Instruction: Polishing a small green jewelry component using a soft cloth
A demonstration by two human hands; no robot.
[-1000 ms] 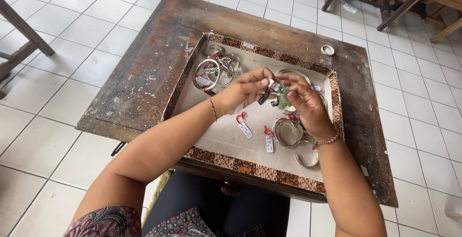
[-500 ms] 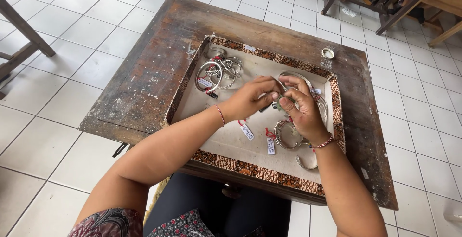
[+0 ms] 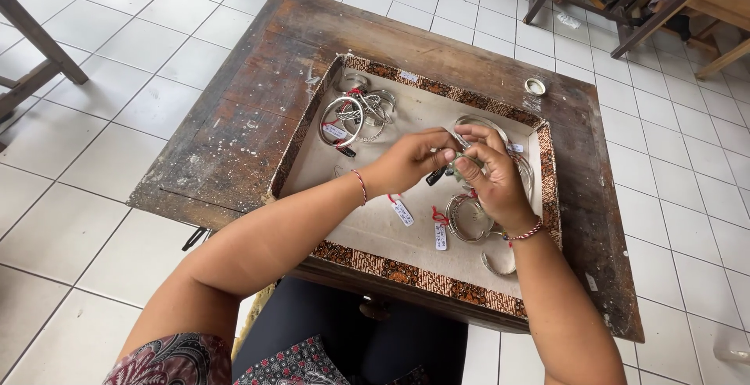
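Closest to us, loose silver bangles (image 3: pixel 467 219) with small tags lie in the patterned tray (image 3: pixel 406 272). Just above them our left hand (image 3: pixel 410 162) and right hand (image 3: pixel 492 178) pinch together on one small silver piece (image 3: pixel 455 160), probably a ring, hard to tell. We'd keep it low over the tray; farther back sits another bangle pile (image 3: pixel 355 113).

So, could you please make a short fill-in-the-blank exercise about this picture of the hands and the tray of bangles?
1. The tray with the patterned border rests on a worn ____ table.
2. The left hand and the right hand meet ____ the tray.
3. Each wrist wears a thin ____ string bracelet.
4. The tagged silver bangles lie in the tray's far ____ corner.

Missing words: wooden; above; red; left
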